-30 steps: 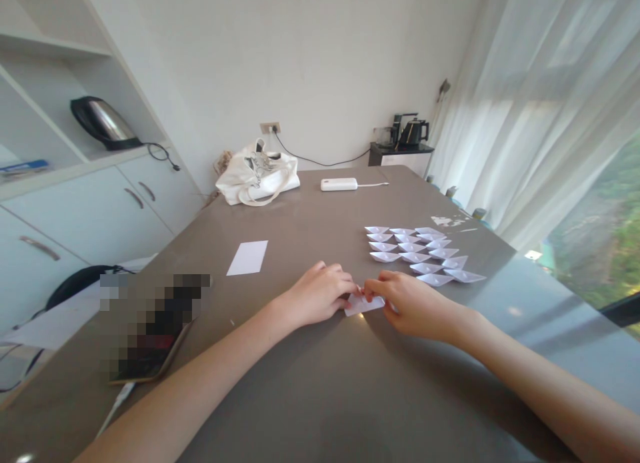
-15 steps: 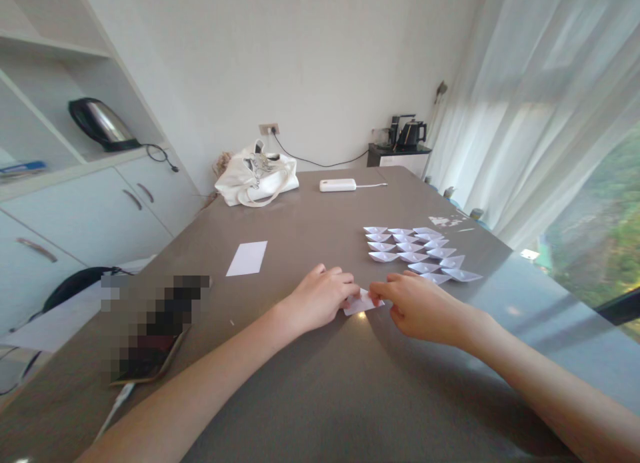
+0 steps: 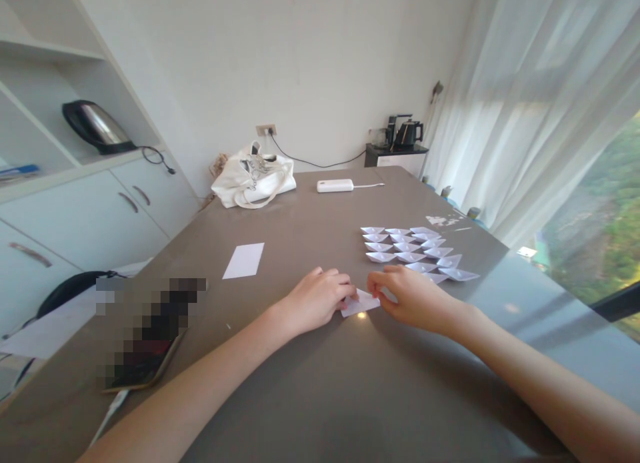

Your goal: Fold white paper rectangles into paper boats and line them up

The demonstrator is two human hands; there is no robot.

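Note:
A small folded piece of white paper [image 3: 361,304] lies on the grey table between my hands. My left hand [image 3: 323,299] has its fingers curled and closed on the paper's left end, holding it against the table. At the right end, my right hand [image 3: 407,293] pinches the edge of the paper between thumb and forefinger. Just beyond my right hand stand several white folded paper boats [image 3: 410,256] in rows. A flat white sheet of paper [image 3: 244,260] lies to the left, beyond my left forearm.
On the left lies a phone [image 3: 150,349], partly pixelated, with a white cable [image 3: 113,409]. A white bag [image 3: 255,179] and a white power bank [image 3: 335,185] sit at the table's far end. Paper scraps [image 3: 440,220] lie near the right edge.
My right hand has shifted slightly at the paper's right end, its thumb and forefinger now closer together. The whole view has slid a little, while my left hand stays on the paper.

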